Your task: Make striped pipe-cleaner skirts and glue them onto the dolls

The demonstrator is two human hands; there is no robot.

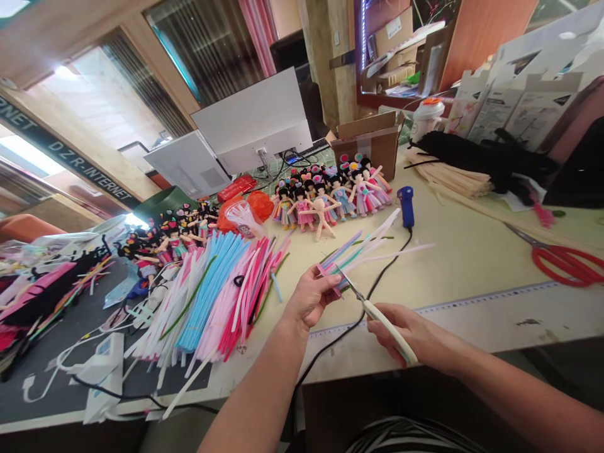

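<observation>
My left hand (309, 297) is closed on a bundle of pipe cleaners (365, 246) in pink, white, blue and green, held above the pale table (472, 258) and fanning out to the right. My right hand (410, 333) grips small white-handled scissors (377, 311). Their blades (349, 284) sit at the bundle's base, just beside my left fingers.
A big heap of coloured pipe cleaners (212, 296) lies at left on a dark mat. Small dolls (330, 192) stand at the back beside a cardboard box (372, 141). A blue glue gun (406, 204) with a black cord, red scissors (566, 261), two monitors (255, 123).
</observation>
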